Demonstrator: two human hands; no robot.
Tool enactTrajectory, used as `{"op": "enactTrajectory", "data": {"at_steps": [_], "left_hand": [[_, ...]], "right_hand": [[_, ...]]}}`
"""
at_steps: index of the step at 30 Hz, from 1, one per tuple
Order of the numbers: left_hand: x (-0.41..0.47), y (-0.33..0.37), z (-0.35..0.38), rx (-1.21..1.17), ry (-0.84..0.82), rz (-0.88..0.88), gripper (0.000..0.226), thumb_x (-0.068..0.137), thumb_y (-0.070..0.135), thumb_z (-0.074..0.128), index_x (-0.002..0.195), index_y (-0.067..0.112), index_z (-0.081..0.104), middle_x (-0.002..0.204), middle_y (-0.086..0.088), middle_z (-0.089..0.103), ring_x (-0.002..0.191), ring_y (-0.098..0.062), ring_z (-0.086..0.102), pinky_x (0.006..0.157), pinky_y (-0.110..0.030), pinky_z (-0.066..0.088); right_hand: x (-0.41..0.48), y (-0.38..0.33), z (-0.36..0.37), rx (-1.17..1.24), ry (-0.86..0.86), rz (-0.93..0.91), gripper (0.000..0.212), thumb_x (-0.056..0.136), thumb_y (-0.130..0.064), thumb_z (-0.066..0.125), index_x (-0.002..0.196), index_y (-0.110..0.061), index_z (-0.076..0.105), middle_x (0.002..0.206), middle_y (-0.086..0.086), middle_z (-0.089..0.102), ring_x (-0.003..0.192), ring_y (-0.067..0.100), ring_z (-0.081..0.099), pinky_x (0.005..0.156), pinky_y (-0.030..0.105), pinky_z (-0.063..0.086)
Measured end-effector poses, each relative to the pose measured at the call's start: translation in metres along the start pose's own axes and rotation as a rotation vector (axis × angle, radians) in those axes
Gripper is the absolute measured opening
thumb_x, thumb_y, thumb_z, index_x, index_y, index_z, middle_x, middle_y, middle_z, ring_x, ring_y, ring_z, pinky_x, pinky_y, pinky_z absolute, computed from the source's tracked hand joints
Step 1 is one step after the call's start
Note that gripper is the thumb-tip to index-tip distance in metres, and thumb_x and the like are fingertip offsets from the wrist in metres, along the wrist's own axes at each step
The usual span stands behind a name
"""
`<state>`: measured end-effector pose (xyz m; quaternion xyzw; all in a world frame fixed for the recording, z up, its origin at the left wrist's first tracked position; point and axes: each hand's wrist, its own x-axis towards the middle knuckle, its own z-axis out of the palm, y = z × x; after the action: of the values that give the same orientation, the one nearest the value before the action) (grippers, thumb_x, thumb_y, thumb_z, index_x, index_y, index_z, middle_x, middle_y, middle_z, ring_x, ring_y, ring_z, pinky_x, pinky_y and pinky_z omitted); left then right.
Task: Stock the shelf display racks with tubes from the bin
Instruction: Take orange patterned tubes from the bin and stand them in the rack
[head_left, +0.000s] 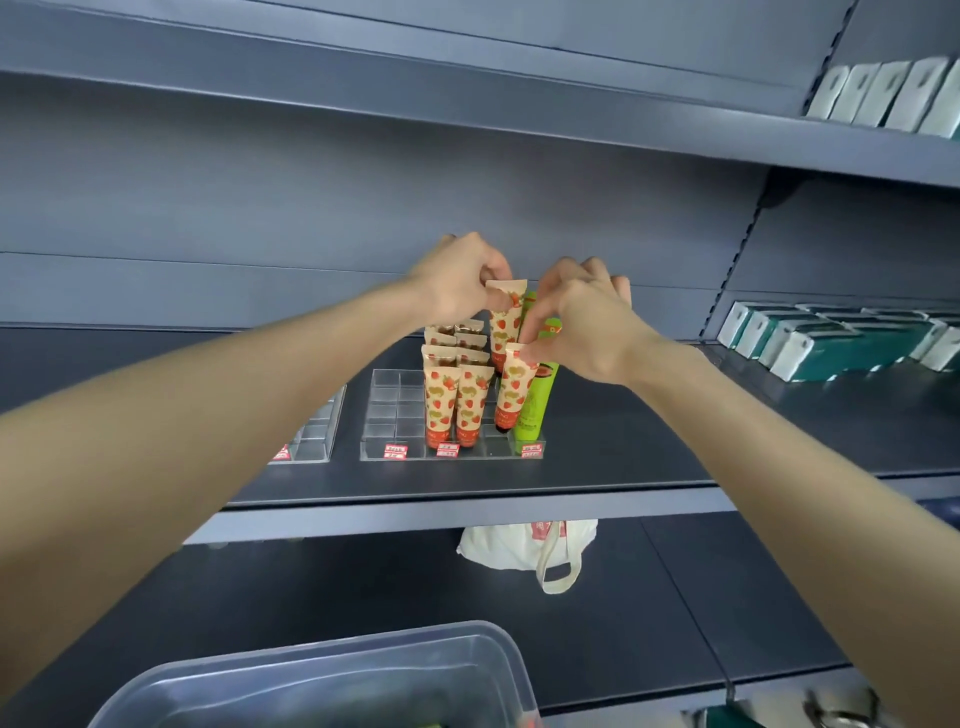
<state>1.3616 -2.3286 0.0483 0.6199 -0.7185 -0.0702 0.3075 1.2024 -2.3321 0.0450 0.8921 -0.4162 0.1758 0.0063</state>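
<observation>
A clear acrylic display rack (387, 410) stands on the middle shelf, with several strawberry-print tubes (457, 405) upright in its centre columns and green tubes (537, 400) at its right. My left hand (457, 280) pinches the top of a raised strawberry tube (504, 322) above the back of the rack. My right hand (582, 322) pinches the top of another strawberry tube (514, 389) standing in the front right part. The clear plastic bin (322, 680) sits at the bottom, below my arms.
A second clear rack (314, 431) stands to the left, partly behind my left arm. White and green boxes (831, 338) fill the shelf to the right and the shelf above (888, 93). A white bag (530, 545) lies on the lower shelf.
</observation>
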Motion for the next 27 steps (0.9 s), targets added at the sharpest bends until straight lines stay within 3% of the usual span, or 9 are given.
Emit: {"op": "enactTrajectory", "data": {"at_steps": [5, 8, 12, 21, 27], "left_hand": [[0.008, -0.008, 0.015, 0.050, -0.033, -0.026, 0.018, 0.085, 0.019, 0.064, 0.100, 0.011, 0.069, 0.088, -0.002, 0.059, 0.090, -0.018, 0.054, 0.083, -0.027, 0.043], [0.011, -0.014, 0.023, 0.062, -0.080, -0.040, 0.019, 0.089, 0.018, 0.060, 0.104, 0.010, 0.069, 0.097, -0.006, 0.066, 0.095, -0.019, 0.057, 0.087, -0.027, 0.044], [0.014, -0.022, 0.031, 0.080, -0.118, -0.059, 0.020, 0.089, 0.018, 0.060, 0.105, 0.014, 0.070, 0.107, -0.005, 0.069, 0.107, -0.022, 0.059, 0.099, -0.036, 0.044], [0.019, -0.036, 0.039, 0.041, -0.111, -0.053, 0.017, 0.081, 0.017, 0.068, 0.097, 0.016, 0.072, 0.098, -0.001, 0.072, 0.099, -0.019, 0.061, 0.101, -0.044, 0.040], [0.019, -0.043, 0.044, 0.099, -0.138, -0.054, 0.018, 0.080, 0.026, 0.070, 0.097, 0.020, 0.072, 0.099, 0.002, 0.071, 0.100, -0.018, 0.060, 0.103, -0.044, 0.036]], "right_hand": [[0.004, 0.000, 0.010, -0.033, 0.010, -0.004, 0.006, 0.077, -0.026, 0.075, 0.083, -0.026, 0.075, 0.123, -0.001, 0.045, 0.118, 0.023, 0.028, 0.085, 0.033, 0.014], [0.005, 0.002, 0.016, -0.067, 0.012, -0.003, 0.006, 0.078, -0.028, 0.074, 0.084, -0.027, 0.075, 0.126, -0.002, 0.042, 0.119, 0.023, 0.027, 0.092, 0.037, 0.017], [0.005, 0.004, 0.025, -0.090, 0.020, -0.005, 0.004, 0.079, -0.029, 0.073, 0.083, -0.030, 0.075, 0.130, -0.003, 0.039, 0.121, 0.023, 0.025, 0.095, 0.038, 0.015], [0.015, 0.007, 0.031, -0.071, -0.004, 0.005, 0.004, 0.077, -0.031, 0.074, 0.081, -0.031, 0.074, 0.137, -0.005, 0.038, 0.125, 0.023, 0.022, 0.096, 0.036, 0.009], [0.015, 0.009, 0.039, -0.076, -0.060, 0.017, 0.006, 0.078, -0.029, 0.073, 0.083, -0.031, 0.074, 0.145, -0.003, 0.033, 0.130, 0.024, 0.018, 0.102, 0.042, 0.009]]}}
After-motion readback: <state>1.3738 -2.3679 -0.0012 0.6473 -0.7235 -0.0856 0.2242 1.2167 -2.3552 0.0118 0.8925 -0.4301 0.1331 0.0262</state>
